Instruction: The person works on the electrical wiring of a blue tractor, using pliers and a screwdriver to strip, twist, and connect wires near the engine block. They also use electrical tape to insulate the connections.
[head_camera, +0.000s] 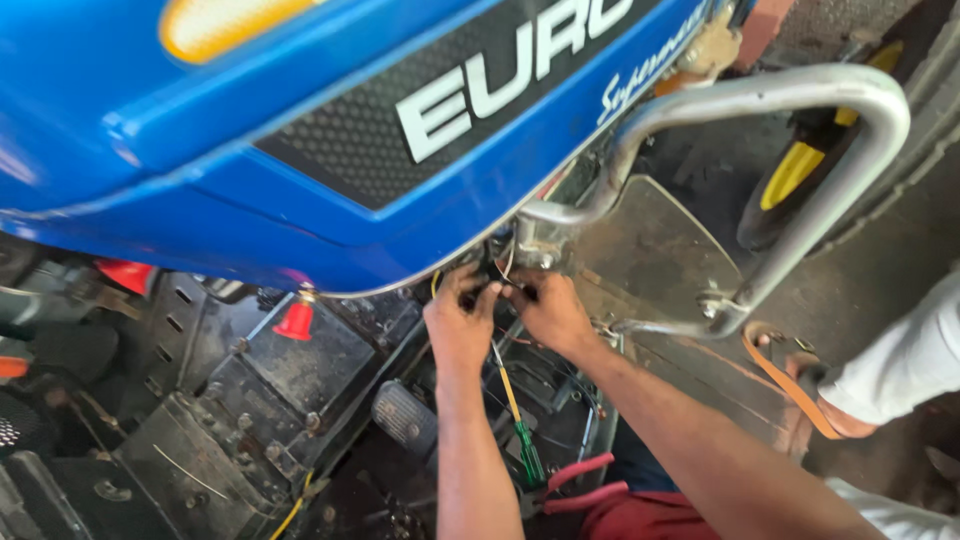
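Both hands are reaching up under the lower edge of the blue tractor hood (330, 130), meeting at a small dark part (497, 288) tucked just beneath it. The left hand (458, 322) is curling its fingers narrowly onto that part from the left, and the right hand (545, 310) is pinching it from the right, fingertips touching it; how firmly either is gripping cannot be told, since the part is mostly hidden by the fingers and shadow. A thin yellow wire (508, 390) is hanging down between the two wrists, and below it a green-handled screwdriver (529, 455) is lying among the dark machinery. Just under the right forearm, red-handled pliers (580, 480) are resting near the lower edge of the view. Left of the left hand, a red cone-shaped knob (296, 320) is standing on a black metal housing (270, 400), and a ribbed pedal (405, 415) is sitting just beside the left forearm. Above and to the right of the right hand, a bent silver guard bar (800, 90) is arching over a worn metal footplate (650, 250). Farther right, another person's sandalled foot (810, 400) is standing on the floor.
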